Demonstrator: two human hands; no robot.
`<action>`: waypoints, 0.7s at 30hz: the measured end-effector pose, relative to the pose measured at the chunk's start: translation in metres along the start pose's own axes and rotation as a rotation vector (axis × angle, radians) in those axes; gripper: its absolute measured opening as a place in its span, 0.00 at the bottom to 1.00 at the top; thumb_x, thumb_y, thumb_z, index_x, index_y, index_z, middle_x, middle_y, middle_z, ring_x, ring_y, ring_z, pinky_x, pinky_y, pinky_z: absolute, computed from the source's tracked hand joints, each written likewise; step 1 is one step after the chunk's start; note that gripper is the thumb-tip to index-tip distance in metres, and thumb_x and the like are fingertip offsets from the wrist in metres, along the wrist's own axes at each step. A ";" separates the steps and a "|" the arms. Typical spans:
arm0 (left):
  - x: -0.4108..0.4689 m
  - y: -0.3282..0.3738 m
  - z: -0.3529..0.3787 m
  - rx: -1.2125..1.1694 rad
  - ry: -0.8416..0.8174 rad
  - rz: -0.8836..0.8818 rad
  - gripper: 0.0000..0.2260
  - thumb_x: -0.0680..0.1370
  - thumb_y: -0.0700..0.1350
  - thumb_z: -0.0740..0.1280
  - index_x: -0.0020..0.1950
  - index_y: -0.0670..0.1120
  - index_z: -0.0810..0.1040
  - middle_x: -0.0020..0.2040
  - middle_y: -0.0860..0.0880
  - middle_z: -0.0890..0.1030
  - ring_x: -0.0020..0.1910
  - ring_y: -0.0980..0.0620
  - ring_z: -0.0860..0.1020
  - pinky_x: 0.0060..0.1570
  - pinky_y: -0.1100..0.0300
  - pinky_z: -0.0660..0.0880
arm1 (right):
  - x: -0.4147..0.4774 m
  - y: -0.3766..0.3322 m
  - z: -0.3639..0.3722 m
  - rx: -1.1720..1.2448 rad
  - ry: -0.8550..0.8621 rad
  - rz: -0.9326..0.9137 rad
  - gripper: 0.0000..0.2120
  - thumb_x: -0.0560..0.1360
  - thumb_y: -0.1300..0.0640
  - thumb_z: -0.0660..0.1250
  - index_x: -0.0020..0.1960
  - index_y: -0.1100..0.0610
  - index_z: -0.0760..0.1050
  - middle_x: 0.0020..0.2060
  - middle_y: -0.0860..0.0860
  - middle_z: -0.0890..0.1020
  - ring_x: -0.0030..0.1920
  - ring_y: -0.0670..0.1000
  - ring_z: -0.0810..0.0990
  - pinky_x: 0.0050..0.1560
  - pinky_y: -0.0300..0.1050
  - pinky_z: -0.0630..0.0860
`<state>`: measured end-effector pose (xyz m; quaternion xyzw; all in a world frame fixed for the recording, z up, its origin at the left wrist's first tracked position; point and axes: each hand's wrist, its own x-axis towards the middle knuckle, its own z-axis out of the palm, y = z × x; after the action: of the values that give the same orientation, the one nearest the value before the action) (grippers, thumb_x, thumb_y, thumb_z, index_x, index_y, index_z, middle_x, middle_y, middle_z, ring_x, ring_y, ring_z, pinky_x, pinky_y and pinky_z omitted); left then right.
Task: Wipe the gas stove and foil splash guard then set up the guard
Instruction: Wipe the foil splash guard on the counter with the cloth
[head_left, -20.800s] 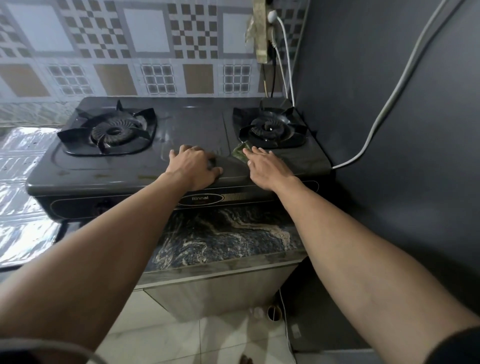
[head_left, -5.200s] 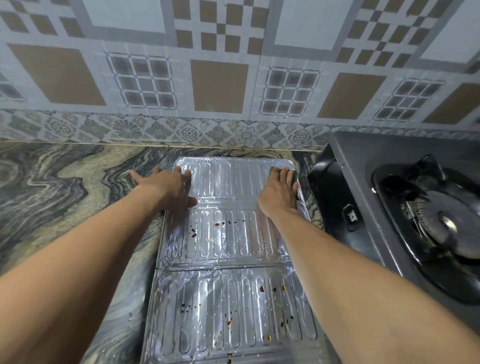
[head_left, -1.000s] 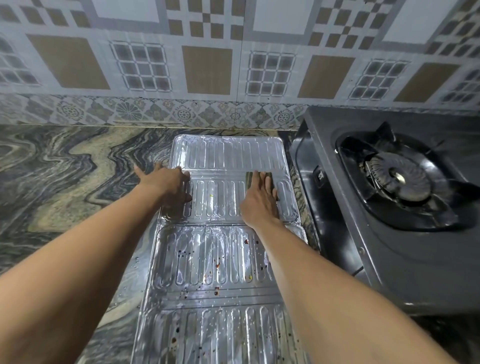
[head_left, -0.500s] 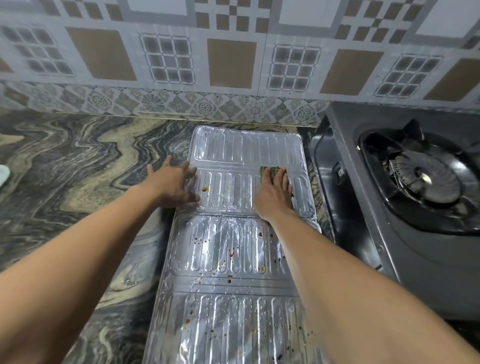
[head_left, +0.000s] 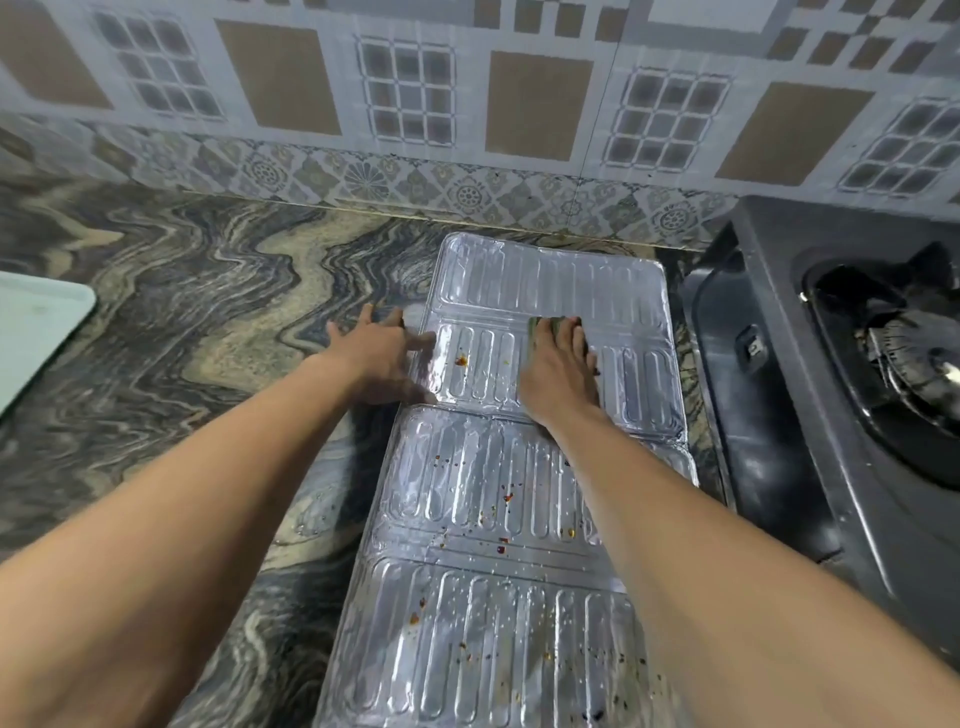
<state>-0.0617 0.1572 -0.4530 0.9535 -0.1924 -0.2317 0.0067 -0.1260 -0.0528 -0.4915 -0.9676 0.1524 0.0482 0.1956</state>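
Under both hands: the foil splash guard (head_left: 519, 275) lies flat on the marbled countertop (head_left: 208, 312), unfolded in ribbed panels, with its long right edge just beside the gas stove (head_left: 810, 415).
Left hand (head_left: 379, 358): palm down with fingers spread, pressing the guard's left edge, half on foil and half on stone.
Right hand (head_left: 558, 374): fingers straight and close together, pressing a green scouring pad (head_left: 540, 325) flat onto the second panel from the wall.
Beyond the fingertips: the far panel shines with no specks that I can see, so it looks wiped.
Between the hands: one orange-red food speck (head_left: 461, 360) sits on the foil.
Back toward the wrists: the nearer panels are dotted with red-brown bits and droplets, so most of the wiping seems to be left.
Stove, right of the right hand: dark and matt, and I can't tell whether it is clean.
Left to do: as I judge it, finish the foil, then stand the guard up.
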 end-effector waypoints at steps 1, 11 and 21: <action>0.000 0.000 0.000 -0.002 0.001 -0.003 0.41 0.68 0.66 0.72 0.78 0.65 0.57 0.82 0.47 0.44 0.79 0.35 0.41 0.69 0.24 0.44 | 0.001 -0.007 0.002 0.007 -0.010 -0.033 0.34 0.78 0.64 0.58 0.80 0.58 0.48 0.80 0.61 0.45 0.79 0.60 0.42 0.77 0.59 0.45; -0.003 -0.002 -0.005 -0.077 -0.045 -0.040 0.38 0.70 0.71 0.66 0.77 0.68 0.56 0.82 0.48 0.44 0.79 0.36 0.39 0.69 0.25 0.41 | 0.005 -0.052 -0.001 -0.004 -0.248 -0.218 0.37 0.78 0.68 0.55 0.81 0.56 0.40 0.79 0.56 0.37 0.79 0.55 0.35 0.77 0.58 0.39; -0.016 -0.007 -0.003 -0.031 -0.134 -0.030 0.57 0.56 0.71 0.75 0.77 0.69 0.45 0.81 0.47 0.38 0.78 0.35 0.37 0.68 0.25 0.38 | 0.004 -0.053 -0.001 0.004 -0.255 -0.192 0.38 0.78 0.68 0.56 0.81 0.55 0.39 0.79 0.55 0.36 0.78 0.55 0.34 0.77 0.57 0.38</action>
<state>-0.0704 0.1690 -0.4439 0.9384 -0.1746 -0.2982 0.0051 -0.1058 -0.0074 -0.4720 -0.9633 0.0334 0.1517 0.2188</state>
